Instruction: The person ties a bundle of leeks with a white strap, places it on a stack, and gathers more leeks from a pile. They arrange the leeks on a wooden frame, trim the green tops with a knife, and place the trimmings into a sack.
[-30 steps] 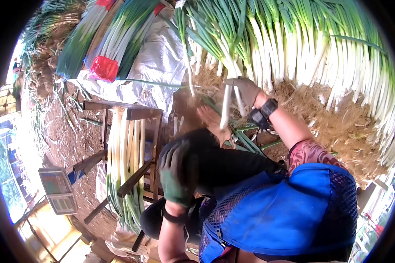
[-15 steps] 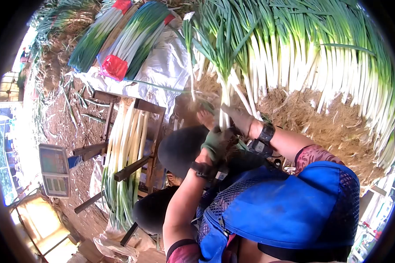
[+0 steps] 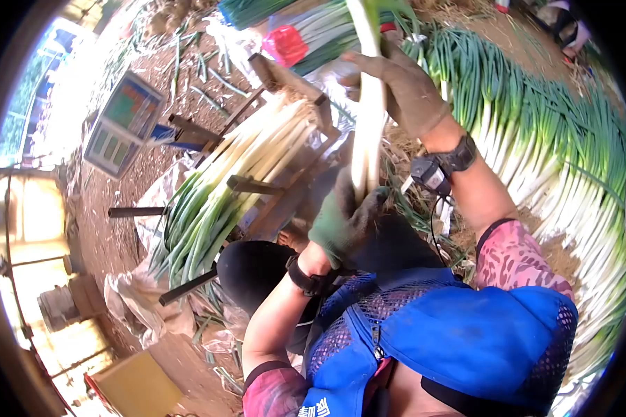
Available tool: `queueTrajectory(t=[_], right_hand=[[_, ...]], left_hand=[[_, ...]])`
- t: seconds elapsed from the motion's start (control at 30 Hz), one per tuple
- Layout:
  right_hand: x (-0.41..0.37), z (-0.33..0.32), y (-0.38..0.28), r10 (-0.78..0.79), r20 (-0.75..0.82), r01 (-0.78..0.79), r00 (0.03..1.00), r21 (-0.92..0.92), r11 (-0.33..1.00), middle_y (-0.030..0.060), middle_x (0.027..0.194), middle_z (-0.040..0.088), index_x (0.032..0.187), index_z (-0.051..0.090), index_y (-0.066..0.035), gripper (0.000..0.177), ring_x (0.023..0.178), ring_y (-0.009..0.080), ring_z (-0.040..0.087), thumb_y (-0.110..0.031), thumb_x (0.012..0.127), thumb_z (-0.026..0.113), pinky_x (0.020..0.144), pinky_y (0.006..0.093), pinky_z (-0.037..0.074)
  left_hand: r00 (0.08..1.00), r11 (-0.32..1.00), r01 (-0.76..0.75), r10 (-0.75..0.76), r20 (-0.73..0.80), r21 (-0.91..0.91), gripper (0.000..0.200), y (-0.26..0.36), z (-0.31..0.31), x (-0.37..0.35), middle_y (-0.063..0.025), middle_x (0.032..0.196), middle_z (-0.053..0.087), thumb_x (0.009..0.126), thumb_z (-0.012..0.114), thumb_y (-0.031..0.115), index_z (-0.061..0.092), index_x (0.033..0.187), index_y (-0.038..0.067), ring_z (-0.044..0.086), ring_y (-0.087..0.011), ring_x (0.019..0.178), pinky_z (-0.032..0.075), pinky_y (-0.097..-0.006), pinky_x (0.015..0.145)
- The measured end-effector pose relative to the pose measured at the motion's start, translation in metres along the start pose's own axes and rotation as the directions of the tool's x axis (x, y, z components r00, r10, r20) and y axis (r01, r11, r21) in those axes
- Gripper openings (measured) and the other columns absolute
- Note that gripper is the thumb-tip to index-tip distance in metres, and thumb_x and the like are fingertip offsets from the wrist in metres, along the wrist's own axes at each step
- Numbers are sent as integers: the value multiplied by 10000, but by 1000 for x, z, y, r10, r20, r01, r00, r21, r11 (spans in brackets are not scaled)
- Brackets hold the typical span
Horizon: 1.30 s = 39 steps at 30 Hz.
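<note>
My left hand (image 3: 344, 219), in a green glove with dark fingers, is closed round the root end of a few long white leek stalks (image 3: 368, 132). Higher up, my right hand (image 3: 403, 87), in a brownish glove, wraps round the same stalks near the top of the view. The stalks stand nearly upright between the two hands, and their green part runs out of the frame. Left of the hands, a pile of leeks (image 3: 247, 181) lies in a dark wooden rack (image 3: 285, 80), white ends toward the upper right.
A long row of leeks (image 3: 528, 132) lies on the ground at the right. A scale with a display (image 3: 124, 125) stands at the left. Bundled leeks with red wrapping (image 3: 285, 45) lie at the top. A person's legs (image 3: 574, 38) show at the upper right.
The view has swung toward the right, so the rack and scale appear nearer the centre. My right hand has moved up the stalks, and the stalks have been raised off the pile.
</note>
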State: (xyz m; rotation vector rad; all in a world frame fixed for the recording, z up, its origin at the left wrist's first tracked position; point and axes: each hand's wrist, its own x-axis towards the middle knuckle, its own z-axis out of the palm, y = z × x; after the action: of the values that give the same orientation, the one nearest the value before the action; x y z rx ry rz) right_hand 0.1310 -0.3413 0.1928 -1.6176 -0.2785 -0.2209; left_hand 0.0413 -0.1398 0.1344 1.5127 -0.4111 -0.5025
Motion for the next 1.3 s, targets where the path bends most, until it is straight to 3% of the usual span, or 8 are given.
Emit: queueTrajectory(t=[0.3,0.43,0.53,0.6,0.77,0.9,1.0,1.3], right_hand=[[119,177,2,-234,667,383,708,-84,920,81,938,653,1301,515,-97,505,824,230,644,-275,868,705,824,402,533],[126,223,92,309,723,417,618,-634,651,127,1169,677,1390,510,-96,567,1029,252,667,-356,912,669,934,370,520],[89,227,207,607,621,529,496,-770,357,148,1261,639,1275,595,-45,383,1125,262,639,-199,927,633,968,363,525],[60,213,220,515,651,670,558,-720,183,151,1279,622,1225,617,-41,353,1116,276,641,-120,881,633,917,363,555],[68,188,239,462,620,654,634,-749,107,99,1080,721,1030,722,-111,360,1033,248,665,-423,853,698,849,355,554],[68,181,247,486,443,479,753,-876,55,98,1181,680,1174,657,-124,532,1162,264,594,-514,817,715,990,410,463],[71,172,239,448,492,486,746,-863,139,114,1168,655,1178,616,-110,518,1152,279,582,-410,783,764,987,411,456],[81,164,254,201,463,403,863,-872,278,119,1122,657,1176,600,-152,361,1142,306,580,-274,839,646,922,449,487]], left_hand=[[949,908,-50,173,-265,417,426,26,-149,-63,-172,1230,640,947,666,121,534,1327,-20,626,-228,1128,510,-338,942],[803,953,99,94,-589,287,398,-9,-251,-104,-150,1264,637,952,665,154,569,1299,-16,611,-220,1155,483,-341,982],[839,578,362,141,-526,732,609,-79,-309,-129,-163,1392,540,852,734,200,495,1392,54,493,-310,1305,374,-422,1105],[843,173,522,44,-536,835,854,-102,-313,-135,-145,1482,443,732,793,341,409,1470,147,377,-356,1389,295,-491,1152],[876,-121,475,-24,-481,872,900,-164,-317,-121,-129,1569,340,728,778,448,375,1491,190,296,-337,1451,210,-541,1182],[861,14,508,-18,-508,861,788,-169,-339,-114,-119,1505,443,724,801,379,478,1418,194,416,-319,1377,332,-488,1131],[857,406,485,-45,-513,775,583,-159,-375,-115,-132,1218,644,660,863,316,661,1174,131,612,-331,1113,494,-413,951],[867,36,464,188,-462,885,706,-137,-352,-92,-109,1415,525,822,702,468,472,1440,218,483,-308,1280,301,-522,1095]])
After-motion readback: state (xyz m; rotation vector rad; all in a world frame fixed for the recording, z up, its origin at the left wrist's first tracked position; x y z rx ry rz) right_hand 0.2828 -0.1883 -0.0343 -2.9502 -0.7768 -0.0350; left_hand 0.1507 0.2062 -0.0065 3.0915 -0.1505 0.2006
